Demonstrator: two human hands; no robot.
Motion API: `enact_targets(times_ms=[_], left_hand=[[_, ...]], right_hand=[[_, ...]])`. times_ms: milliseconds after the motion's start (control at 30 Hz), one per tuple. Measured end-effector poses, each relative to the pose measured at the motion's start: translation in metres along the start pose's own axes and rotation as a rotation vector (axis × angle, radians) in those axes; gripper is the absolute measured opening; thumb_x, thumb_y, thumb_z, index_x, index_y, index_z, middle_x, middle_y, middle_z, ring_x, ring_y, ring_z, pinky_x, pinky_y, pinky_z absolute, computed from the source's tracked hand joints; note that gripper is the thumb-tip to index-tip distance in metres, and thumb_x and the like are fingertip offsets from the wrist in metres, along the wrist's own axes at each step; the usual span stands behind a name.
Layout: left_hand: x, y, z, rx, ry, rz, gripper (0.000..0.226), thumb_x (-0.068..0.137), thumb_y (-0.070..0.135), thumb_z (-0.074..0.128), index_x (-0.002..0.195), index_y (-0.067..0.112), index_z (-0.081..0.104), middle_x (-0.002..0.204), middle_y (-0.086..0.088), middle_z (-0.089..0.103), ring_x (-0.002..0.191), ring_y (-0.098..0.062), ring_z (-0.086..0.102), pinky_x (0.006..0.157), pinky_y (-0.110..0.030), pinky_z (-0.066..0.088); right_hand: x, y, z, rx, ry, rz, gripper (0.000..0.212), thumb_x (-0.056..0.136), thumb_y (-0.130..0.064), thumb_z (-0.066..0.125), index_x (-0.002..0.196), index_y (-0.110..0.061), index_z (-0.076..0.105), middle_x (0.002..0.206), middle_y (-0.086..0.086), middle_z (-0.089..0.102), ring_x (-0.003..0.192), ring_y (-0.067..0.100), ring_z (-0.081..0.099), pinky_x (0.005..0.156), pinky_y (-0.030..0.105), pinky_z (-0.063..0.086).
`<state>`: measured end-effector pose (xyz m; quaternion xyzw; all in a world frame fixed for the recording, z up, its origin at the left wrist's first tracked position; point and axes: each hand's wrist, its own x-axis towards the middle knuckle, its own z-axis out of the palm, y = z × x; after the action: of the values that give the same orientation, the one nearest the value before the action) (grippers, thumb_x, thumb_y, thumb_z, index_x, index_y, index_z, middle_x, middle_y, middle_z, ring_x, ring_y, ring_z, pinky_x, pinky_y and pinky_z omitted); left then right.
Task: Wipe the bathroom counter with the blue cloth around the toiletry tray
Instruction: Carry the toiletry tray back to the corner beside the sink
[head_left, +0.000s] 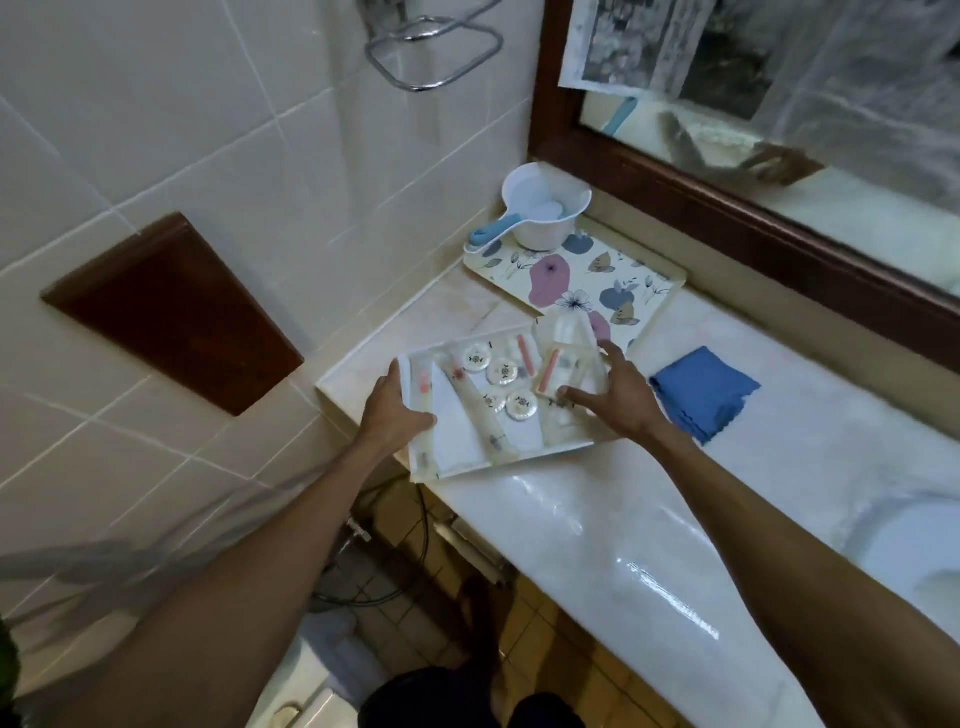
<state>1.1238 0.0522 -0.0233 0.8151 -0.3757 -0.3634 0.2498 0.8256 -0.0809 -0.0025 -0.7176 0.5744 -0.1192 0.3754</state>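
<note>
left hand (397, 410) grips toiletry tray (524, 457) left edge | right hand (618, 395) fingers spread on right side, grip unclear | blue cloth (704, 392) lies beside on counter (597, 519)

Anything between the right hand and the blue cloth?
Nothing visible. The blue cloth lies flat on open counter just right of the right hand, which rests on the toiletry tray.

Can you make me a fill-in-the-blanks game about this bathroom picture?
1. The folded cloth on the counter is ____ in colour.
2. The left hand holds the left edge of the toiletry ____.
3. The white scoop with a blue handle stands on the ____-patterned tray.
4. Neither hand touches the ____.

Missing words: blue; tray; flower; cloth
</note>
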Motion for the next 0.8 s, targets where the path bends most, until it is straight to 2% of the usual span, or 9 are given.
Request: enact_targets(times_ms=[100, 167, 233, 367, 500, 567, 800], left_hand=[[-0.026, 0.024, 0.024, -0.013, -0.031, 0.081, 0.107, 0.077, 0.017, 0.083, 0.159, 0.018, 0.015, 0.138, -0.007, 0.046, 0.126, -0.025, 0.048, 0.090, -0.028, 0.040], [-0.046, 0.040, 0.043, -0.025, -0.044, 0.154, 0.102, 0.073, 0.019, 0.083, 0.157, 0.018, 0.024, 0.131, -0.002, 0.049, 0.118, -0.023, 0.052, 0.087, -0.029, 0.041], [-0.070, 0.055, 0.066, -0.039, -0.055, 0.217, 0.097, 0.072, 0.016, 0.083, 0.153, 0.017, 0.031, 0.123, -0.004, 0.052, 0.112, -0.025, 0.054, 0.084, -0.032, 0.043], [-0.126, 0.081, 0.114, -0.075, -0.120, 0.294, 0.102, 0.073, 0.009, 0.085, 0.157, 0.017, 0.026, 0.125, -0.007, 0.052, 0.111, -0.026, 0.054, 0.083, -0.029, 0.044], [-0.191, 0.105, 0.167, -0.064, -0.184, 0.395, 0.096, 0.073, 0.009, 0.084, 0.153, 0.018, 0.032, 0.117, -0.002, 0.052, 0.105, -0.022, 0.053, 0.070, -0.019, 0.042], [-0.225, 0.116, 0.193, -0.058, -0.229, 0.436, 0.095, 0.073, 0.010, 0.085, 0.152, 0.020, 0.033, 0.117, 0.001, 0.052, 0.104, -0.020, 0.052, 0.068, -0.014, 0.040], [-0.312, 0.180, 0.278, -0.011, -0.410, 0.601, 0.091, 0.073, 0.011, 0.084, 0.150, 0.021, 0.036, 0.117, 0.002, 0.053, 0.104, -0.019, 0.052, 0.067, -0.016, 0.040]], right_hand=[[-0.044, 0.027, -0.031, 0.005, 0.063, 0.022, 0.101, 0.071, -0.054, 0.081, 0.151, -0.023, 0.026, 0.140, 0.010, 0.053, 0.123, 0.033, 0.054, 0.093, 0.041, 0.048], [-0.077, 0.045, -0.051, 0.023, 0.115, 0.029, 0.096, 0.074, -0.050, 0.080, 0.150, -0.024, 0.027, 0.137, 0.009, 0.054, 0.119, 0.032, 0.055, 0.089, 0.040, 0.049], [-0.118, 0.066, -0.073, 0.052, 0.176, 0.048, 0.090, 0.075, -0.047, 0.080, 0.146, -0.025, 0.030, 0.131, 0.005, 0.057, 0.113, 0.029, 0.057, 0.081, 0.037, 0.046], [-0.202, 0.114, -0.106, 0.073, 0.283, 0.092, 0.093, 0.072, -0.051, 0.081, 0.146, -0.029, 0.028, 0.128, 0.005, 0.059, 0.111, 0.027, 0.058, 0.081, 0.035, 0.044], [-0.293, 0.168, -0.134, 0.080, 0.382, 0.171, 0.098, 0.070, -0.057, 0.079, 0.147, -0.030, 0.025, 0.135, 0.007, 0.056, 0.118, 0.029, 0.056, 0.089, 0.039, 0.046], [-0.338, 0.192, -0.148, 0.100, 0.424, 0.212, 0.095, 0.069, -0.055, 0.081, 0.144, -0.028, 0.028, 0.134, 0.006, 0.057, 0.117, 0.029, 0.056, 0.086, 0.038, 0.046], [-0.464, 0.265, -0.195, 0.166, 0.605, 0.377, 0.091, 0.068, -0.055, 0.082, 0.137, -0.027, 0.029, 0.123, 0.009, 0.060, 0.105, 0.029, 0.060, 0.085, 0.043, 0.051]])
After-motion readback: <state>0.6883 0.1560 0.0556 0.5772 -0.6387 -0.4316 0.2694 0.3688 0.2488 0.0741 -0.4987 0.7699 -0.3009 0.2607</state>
